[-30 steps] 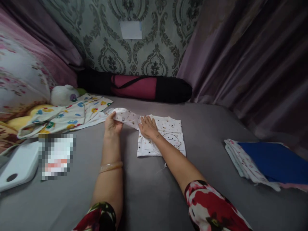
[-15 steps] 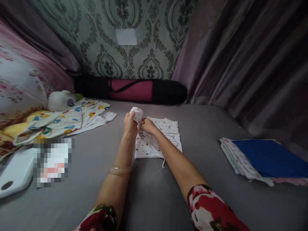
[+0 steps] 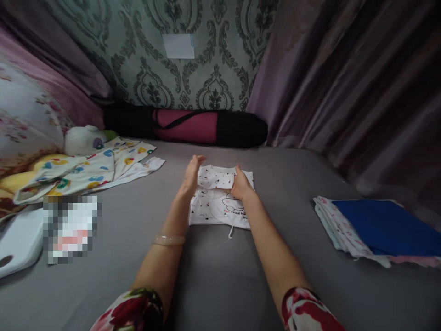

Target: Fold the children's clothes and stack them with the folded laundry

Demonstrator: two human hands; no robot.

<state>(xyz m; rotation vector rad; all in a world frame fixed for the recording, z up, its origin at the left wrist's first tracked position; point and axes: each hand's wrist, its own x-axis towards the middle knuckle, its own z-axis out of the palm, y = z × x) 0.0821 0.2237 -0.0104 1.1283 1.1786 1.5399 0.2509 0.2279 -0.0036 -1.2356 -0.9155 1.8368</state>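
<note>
A small white baby shirt (image 3: 217, 207) with tiny dots and a cartoon print lies folded on the grey bed sheet (image 3: 213, 276). Its sleeve is folded across the top. My left hand (image 3: 191, 174) stands on edge against the shirt's left side, fingers straight and together, holding nothing. My right hand (image 3: 241, 185) rests on the right side of the shirt, fingers pressing down on the folded sleeve.
A colourful printed garment (image 3: 86, 170) lies spread at the left beside a white plush toy (image 3: 81, 140). A stack of folded clothes with a blue piece on top (image 3: 382, 227) sits at the right. A rolled pink and black mat (image 3: 193, 126) lies against the wall. A white object (image 3: 17, 241) sits at the near left.
The left hand carried the sleeve from the left over the shirt and let go. The right hand moved to the shirt's right side and presses the fold flat.
</note>
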